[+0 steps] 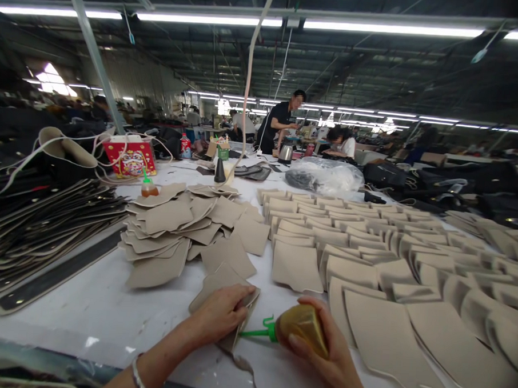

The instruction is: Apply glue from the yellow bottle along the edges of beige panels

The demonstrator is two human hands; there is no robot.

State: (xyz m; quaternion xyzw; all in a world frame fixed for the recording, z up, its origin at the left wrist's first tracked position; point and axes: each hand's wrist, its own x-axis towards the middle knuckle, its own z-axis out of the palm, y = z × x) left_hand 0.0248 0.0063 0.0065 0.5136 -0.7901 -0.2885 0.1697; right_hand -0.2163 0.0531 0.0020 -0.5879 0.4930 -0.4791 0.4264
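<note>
My left hand [219, 312] is closed on a beige leather-like piece [212, 283], pressing it near the table's front edge, with its fingers along the right edge of the piece. My right hand [325, 351] grips a squeeze bottle [305, 327] of amber liquid, tipped on its side. The bottle's thin green nozzle [255, 333] points left, its tip at the edge of the piece. Just beyond my left hand lies a loose pile of similar beige pieces [167, 218].
Rows of overlapping beige pieces [296, 267] cover the right side. Dark strips [38, 230] are stacked at left. Farther back are another green-tipped bottle [149, 187], a red box [129, 157], a black cone [219, 172] and clear plastic [328, 177]. A person [279, 123] stands beyond the table.
</note>
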